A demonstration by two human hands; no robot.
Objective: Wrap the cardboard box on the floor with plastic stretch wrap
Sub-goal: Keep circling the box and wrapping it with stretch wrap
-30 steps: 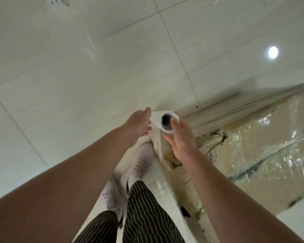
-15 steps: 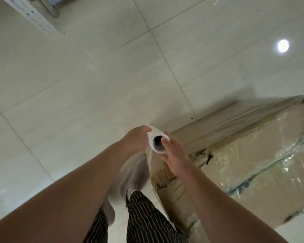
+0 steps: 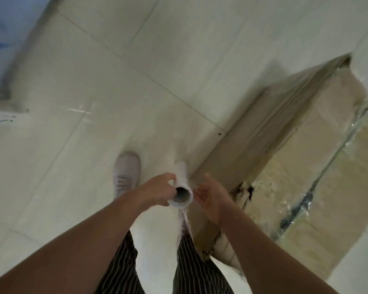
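- Left hand (image 3: 157,190) curls its grip round the stretch wrap roll (image 3: 182,183), centre frame, likely to feed film.
- Right hand (image 3: 210,195) is spread beside it (steadying, probably), near the cardboard box (image 3: 306,166).

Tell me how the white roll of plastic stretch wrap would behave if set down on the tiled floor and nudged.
Probably rolls: the white roll of plastic stretch wrap is a smooth cylinder and the glossy tiled floor looks slick. Likely stiff, given its hollow tube core. Seemingly light, since the left hand alone grips it.
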